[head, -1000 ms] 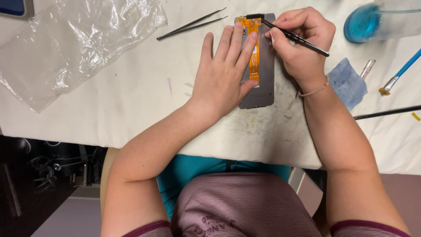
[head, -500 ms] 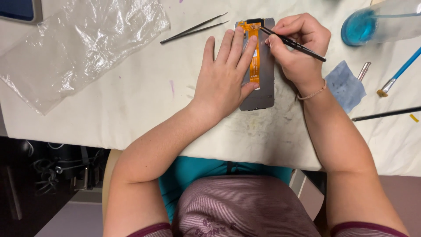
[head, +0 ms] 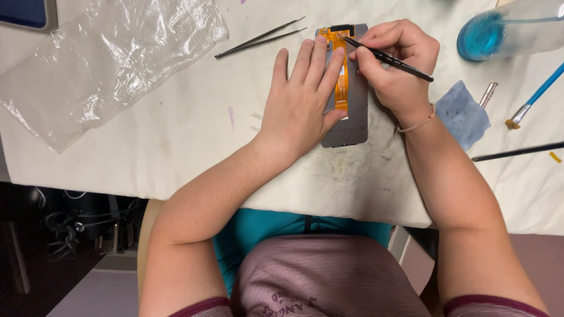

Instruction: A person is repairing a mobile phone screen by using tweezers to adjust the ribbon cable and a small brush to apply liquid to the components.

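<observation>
The grey phone screen panel (head: 351,126) lies face down in the upper middle of the frame on the white table cover (head: 176,141), with an orange flex cable (head: 341,70) running down its back. The left hand (head: 301,108) rests flat on the panel's left half, fingers stretched out and together, gripping nothing, just pressing down. The right hand (head: 395,64) is curled in a pen grip around a thin black tool (head: 389,59), whose tip touches the top of the orange cable. Compared with the pictures before, both hands and the panel keep nearly the same places; the tool's tip sits at the same upper end of the cable, and only the view has shifted slightly. Just left of the panel lie dark tweezers (head: 260,38). A crumpled clear plastic bag (head: 111,64) fills the upper left. To the right lie a blue cloth (head: 462,113), a blue-handled brush (head: 536,98), a black rod (head: 517,151) and, in the upper right corner, a clear container with blue liquid (head: 499,32)
</observation>
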